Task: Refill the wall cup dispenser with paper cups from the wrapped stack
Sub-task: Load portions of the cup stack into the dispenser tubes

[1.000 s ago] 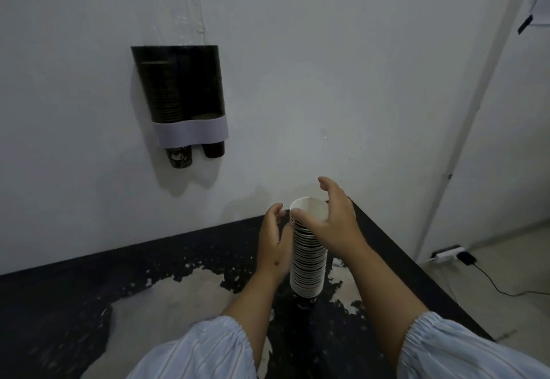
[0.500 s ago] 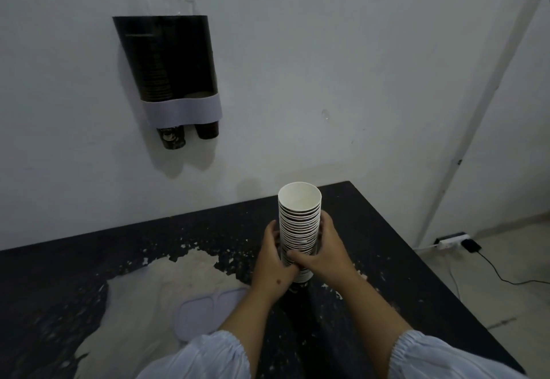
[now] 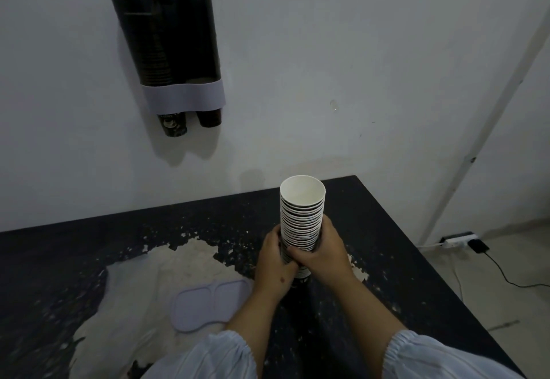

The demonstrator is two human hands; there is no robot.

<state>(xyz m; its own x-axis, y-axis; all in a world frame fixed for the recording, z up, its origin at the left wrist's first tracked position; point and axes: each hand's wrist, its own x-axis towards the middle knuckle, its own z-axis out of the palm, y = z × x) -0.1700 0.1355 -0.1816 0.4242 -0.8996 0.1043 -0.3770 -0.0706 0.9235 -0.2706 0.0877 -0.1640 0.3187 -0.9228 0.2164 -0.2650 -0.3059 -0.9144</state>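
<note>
Both hands are wrapping the lower part of an upright stack [image 3: 302,221] of nested paper cups, the left hand [image 3: 273,259] and right hand [image 3: 323,252] with fingers [image 3: 300,256] clamped on its ribbed, black-and-white banded side. The top cup is showing a smooth white round mouth. The stack is standing over the counter [image 3: 372,229], matte black with paint flaking to pale patches. A flat grey two-lobed lid [image 3: 208,304] is lying at 8 o'clock. The dispenser [image 3: 169,51] (glossy black, grey band, two cup bottoms poking out) is hanging at 11 o'clock.
</note>
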